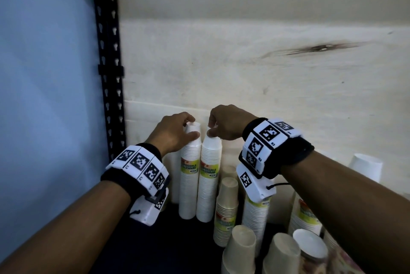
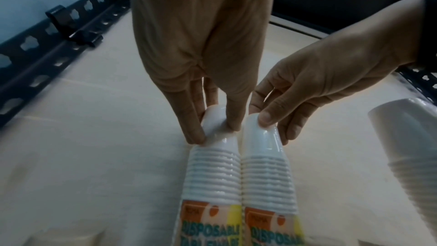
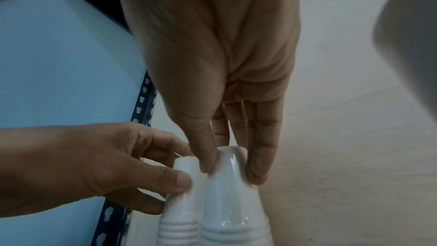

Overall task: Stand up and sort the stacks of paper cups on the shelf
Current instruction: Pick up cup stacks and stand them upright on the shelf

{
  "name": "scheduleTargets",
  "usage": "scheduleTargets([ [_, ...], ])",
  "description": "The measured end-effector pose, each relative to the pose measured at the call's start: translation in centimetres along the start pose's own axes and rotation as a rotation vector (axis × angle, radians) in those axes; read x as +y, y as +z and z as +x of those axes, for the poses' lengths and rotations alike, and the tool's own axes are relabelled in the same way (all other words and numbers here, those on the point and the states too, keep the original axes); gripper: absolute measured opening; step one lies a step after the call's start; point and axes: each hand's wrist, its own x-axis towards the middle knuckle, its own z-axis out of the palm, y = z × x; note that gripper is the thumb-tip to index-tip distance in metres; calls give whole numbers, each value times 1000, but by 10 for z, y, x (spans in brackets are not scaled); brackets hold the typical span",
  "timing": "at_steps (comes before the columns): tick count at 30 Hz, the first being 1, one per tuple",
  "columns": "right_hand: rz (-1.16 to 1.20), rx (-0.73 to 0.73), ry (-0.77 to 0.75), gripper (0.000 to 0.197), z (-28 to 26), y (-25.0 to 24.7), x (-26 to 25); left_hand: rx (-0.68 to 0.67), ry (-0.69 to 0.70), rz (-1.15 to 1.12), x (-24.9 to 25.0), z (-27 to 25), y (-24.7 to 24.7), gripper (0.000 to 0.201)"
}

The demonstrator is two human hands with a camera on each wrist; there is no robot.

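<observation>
Two tall stacks of white paper cups in clear wrap with green and orange labels stand upright side by side at the back left of the shelf. My left hand (image 1: 192, 127) (image 2: 215, 128) pinches the top cup of the left stack (image 1: 189, 180) (image 2: 212, 171) (image 3: 182, 222) between thumb and fingers. My right hand (image 1: 211, 127) (image 3: 232, 166) pinches the top of the right stack (image 1: 208, 185) (image 2: 267, 175) (image 3: 234, 212) the same way. The two stacks touch along their sides.
Right of the pair stand a beige cup stack (image 1: 228, 207), more labelled white stacks (image 1: 255, 218) (image 1: 304, 213) and a white cup top (image 1: 366, 167). Beige stacks (image 1: 239, 249) and a white-lidded jar (image 1: 310, 245) sit in front. A black perforated post (image 1: 108, 74) bounds the left; a wood panel (image 1: 244, 74) backs the shelf.
</observation>
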Motion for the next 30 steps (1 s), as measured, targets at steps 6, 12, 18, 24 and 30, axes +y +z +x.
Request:
scheduleTargets([
  [6,-17,15,-7,33,1,2,-1,-29,0,8,-5,1,2,58],
  [12,-70,2,15,32,2,4,-3,38,10,6,-8,-1,13,58],
  [18,-72,18,28,31,3,8,-3,110,32,-40,-13,-5,22,57],
  [24,-70,34,22,30,3,11,-2,158,32,-106,-16,-11,24,56],
  [30,-80,36,6,27,1,12,-1,139,34,-148,-17,-13,21,57],
])
